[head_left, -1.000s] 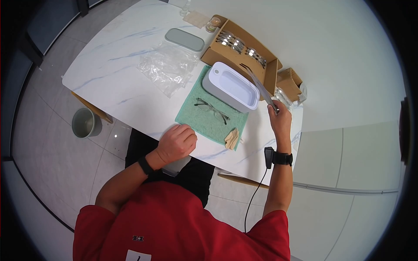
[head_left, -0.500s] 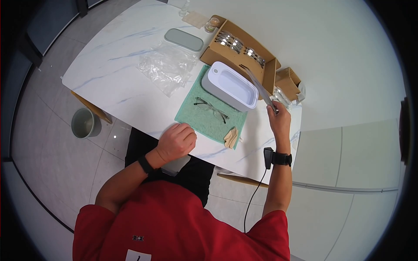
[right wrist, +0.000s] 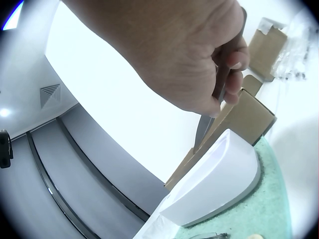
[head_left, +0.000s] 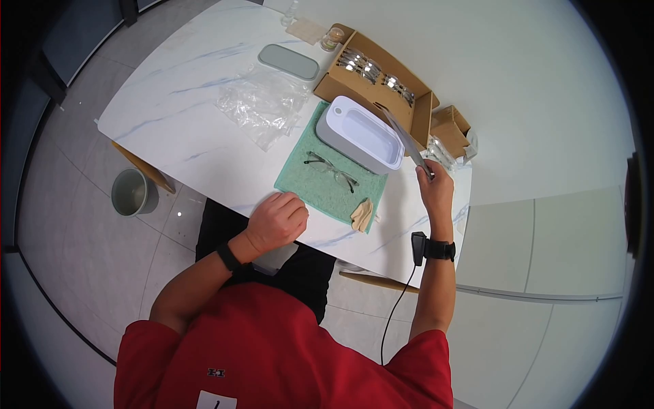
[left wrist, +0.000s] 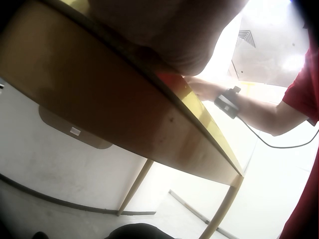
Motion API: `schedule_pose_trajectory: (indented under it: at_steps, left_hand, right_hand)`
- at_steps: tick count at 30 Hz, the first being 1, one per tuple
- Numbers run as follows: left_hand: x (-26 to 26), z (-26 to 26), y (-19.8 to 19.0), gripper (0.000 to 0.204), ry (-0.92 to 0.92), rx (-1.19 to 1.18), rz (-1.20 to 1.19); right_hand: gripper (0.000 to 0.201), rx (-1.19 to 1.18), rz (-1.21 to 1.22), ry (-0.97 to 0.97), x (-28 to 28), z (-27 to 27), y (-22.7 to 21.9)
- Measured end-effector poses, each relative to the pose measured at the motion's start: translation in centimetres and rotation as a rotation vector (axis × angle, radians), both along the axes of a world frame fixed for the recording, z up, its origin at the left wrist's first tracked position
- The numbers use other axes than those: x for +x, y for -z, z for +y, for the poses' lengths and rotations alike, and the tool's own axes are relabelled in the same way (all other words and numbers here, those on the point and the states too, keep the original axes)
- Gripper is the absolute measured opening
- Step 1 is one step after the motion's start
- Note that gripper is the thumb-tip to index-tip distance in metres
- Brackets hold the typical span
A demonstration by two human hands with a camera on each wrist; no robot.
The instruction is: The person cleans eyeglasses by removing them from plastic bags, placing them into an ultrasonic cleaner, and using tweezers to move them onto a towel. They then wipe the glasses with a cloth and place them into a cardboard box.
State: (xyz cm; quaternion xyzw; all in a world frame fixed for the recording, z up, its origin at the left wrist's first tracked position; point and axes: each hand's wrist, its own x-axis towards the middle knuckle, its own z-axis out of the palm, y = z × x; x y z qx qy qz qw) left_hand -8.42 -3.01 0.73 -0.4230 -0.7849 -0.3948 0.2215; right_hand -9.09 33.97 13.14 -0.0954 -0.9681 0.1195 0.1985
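My right hand (head_left: 436, 187) grips long grey tweezers (head_left: 409, 140), whose dark tips point at the cardboard box beyond the tub. In the right wrist view, fingers wrap the handle of the tweezers above the pale lilac tub (right wrist: 219, 177). That open oblong tub stands on a green towel (head_left: 300, 178). Folded eyeglasses (head_left: 331, 170) with dark temples lie on the towel in front of it, and a crumpled beige cloth (head_left: 362, 216) lies at the towel's corner. My left hand (head_left: 277, 221) rests at the table's front edge, fingers loosely curled, holding nothing visible.
A cardboard box (head_left: 364, 87) with several stacked eyeglasses stands behind the tub. To the left lie a clear plastic bag (head_left: 262, 102) and a grey oblong lid (head_left: 289, 62). A small open carton (head_left: 452, 131) is at the right. A bin (head_left: 134, 193) stands on the floor.
The right hand and tweezers have shifted only slightly. The left hand, eyeglasses and tub stay where they were.
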Motion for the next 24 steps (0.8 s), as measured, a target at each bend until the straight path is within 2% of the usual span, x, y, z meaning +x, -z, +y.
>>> schedule_pose_trajectory:
  at_steps: [24]
  left_hand:
    - [-0.02,0.02,-0.10,0.010,-0.004,0.001,0.007]
  right_hand:
    - [0.028,-0.054,-0.013,0.008,0.41,-0.24,0.76]
